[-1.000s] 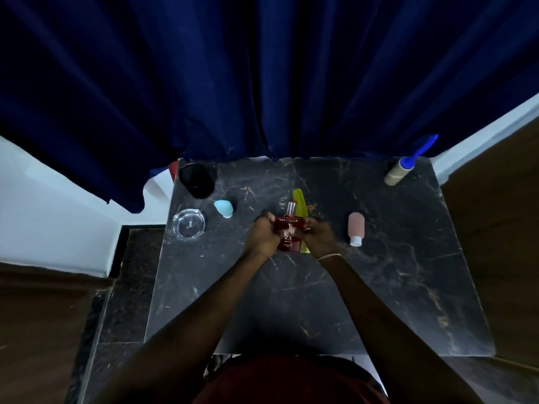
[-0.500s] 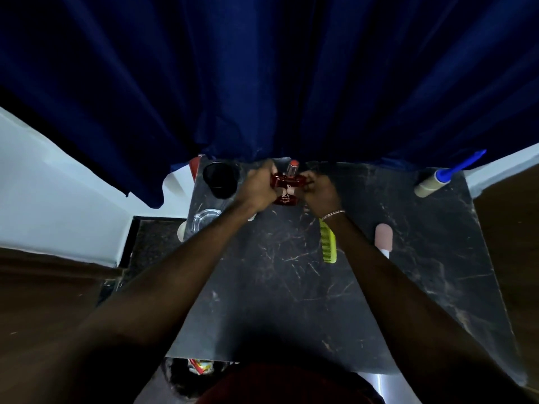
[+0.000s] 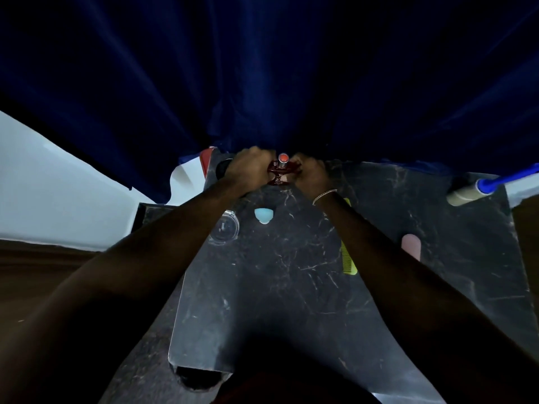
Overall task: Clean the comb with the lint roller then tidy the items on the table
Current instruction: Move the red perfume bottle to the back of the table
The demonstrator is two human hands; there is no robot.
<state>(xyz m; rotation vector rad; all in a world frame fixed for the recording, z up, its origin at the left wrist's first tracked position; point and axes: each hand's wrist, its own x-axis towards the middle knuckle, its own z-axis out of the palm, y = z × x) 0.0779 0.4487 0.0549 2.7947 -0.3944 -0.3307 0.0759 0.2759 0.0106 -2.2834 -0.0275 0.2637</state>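
Note:
Both hands hold a dark red perfume bottle (image 3: 280,172) with a red cap at the far edge of the black marble table (image 3: 291,287), against the curtain. My left hand (image 3: 248,167) grips its left side and my right hand (image 3: 310,174) its right side. The yellow comb (image 3: 348,258) lies flat on the table under and beside my right forearm, partly hidden by it. The lint roller (image 3: 469,193) with a blue handle lies at the far right corner, away from both hands.
A light blue sponge (image 3: 264,214) and a clear glass ashtray (image 3: 224,230) lie left of centre. A pink tube (image 3: 411,246) lies right of the comb. A black cup (image 3: 223,167) shows behind my left hand. A dark blue curtain (image 3: 262,68) hangs behind the table.
Both hands carried the perfume bottle from the table's middle to its far edge. The comb, earlier under the bottle, now lies uncovered on the table. The camera has leaned forward.

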